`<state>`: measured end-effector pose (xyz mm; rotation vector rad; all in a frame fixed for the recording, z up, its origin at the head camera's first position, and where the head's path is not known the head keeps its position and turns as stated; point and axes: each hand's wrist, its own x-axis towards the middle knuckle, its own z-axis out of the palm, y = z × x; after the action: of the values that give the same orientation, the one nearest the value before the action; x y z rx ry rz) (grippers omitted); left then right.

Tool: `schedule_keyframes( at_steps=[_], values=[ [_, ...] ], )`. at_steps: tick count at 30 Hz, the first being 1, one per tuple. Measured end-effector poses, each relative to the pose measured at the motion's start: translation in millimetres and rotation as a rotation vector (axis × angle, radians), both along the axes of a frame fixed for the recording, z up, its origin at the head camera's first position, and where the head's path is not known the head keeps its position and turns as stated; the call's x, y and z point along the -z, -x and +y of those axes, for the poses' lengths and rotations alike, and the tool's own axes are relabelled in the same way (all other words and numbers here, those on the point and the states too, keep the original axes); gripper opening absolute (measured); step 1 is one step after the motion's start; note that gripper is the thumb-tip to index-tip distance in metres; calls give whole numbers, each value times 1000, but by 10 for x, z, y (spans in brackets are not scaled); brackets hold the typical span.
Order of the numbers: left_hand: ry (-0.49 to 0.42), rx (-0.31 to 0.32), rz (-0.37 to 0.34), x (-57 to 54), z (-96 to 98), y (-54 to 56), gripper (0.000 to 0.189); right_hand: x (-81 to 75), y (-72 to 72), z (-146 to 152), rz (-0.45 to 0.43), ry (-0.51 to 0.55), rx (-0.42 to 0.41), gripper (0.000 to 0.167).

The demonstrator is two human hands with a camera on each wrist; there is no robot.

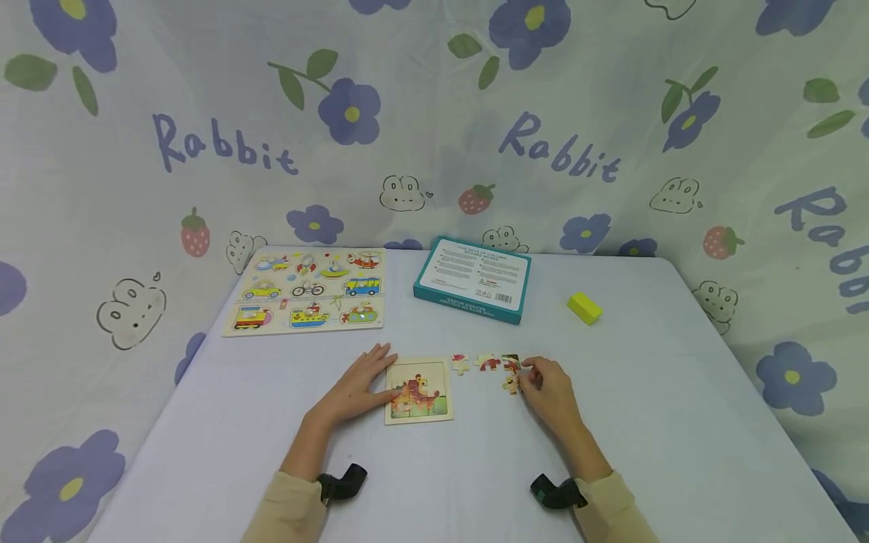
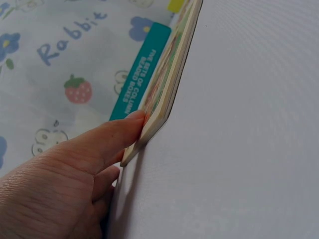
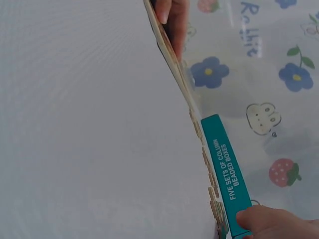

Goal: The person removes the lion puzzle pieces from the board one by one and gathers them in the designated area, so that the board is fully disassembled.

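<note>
On cloth [image 1: 441, 483], our spread left hand [image 1: 354, 388] touches the puzzle [image 1: 421, 400]; our right hand [image 1: 551, 394], grip unclear, apparently selects pieces [image 1: 489, 363] to fit.

The small square wooden puzzle board [image 1: 437, 372] has a cream border around a picture in red-brown, orange and green. The flat loose jigsaw pieces [image 1: 489, 363] show cream, red and brown. The large rectangular vehicle board [image 1: 280, 326] is cream, patterned with shapes in yellow, blue, red and green. The flat teal cardboard box [image 1: 471, 279] bears white lettering. The small oblong block [image 1: 584, 308] is yellow, the flat worktop [image 1: 441, 475] plain white. The pale cloth backdrop [image 1: 434, 113] carries violet-blue flowers, green leaves, red strawberries and black-outlined rabbits.
</note>
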<state>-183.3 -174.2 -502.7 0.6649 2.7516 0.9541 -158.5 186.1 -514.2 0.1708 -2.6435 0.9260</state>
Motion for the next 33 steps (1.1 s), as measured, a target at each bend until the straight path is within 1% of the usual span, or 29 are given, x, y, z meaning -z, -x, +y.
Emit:
schedule_keyframes(
  at_steps=[6, 11, 17, 26, 33],
  values=[
    [9, 1, -14, -9, -7, -9, 74, 22, -30, -97, 69, 5, -93, 15],
    [7, 8, -9, -25, -8, -12, 73, 7, -73, -237, 99, 22, -170, 16],
    [2, 14, 0, -36, -5, -8, 71, -4, -97, -377, 151, 4, -256, 18],
    [-16, 23, 13, -48, -13, -12, 66, -58, -124, -559, 115, -3, -340, 18],
    [-25, 19, 4, -49, -13, -16, 65, -74, -83, -702, 134, -1, -417, 15]
  ],
)
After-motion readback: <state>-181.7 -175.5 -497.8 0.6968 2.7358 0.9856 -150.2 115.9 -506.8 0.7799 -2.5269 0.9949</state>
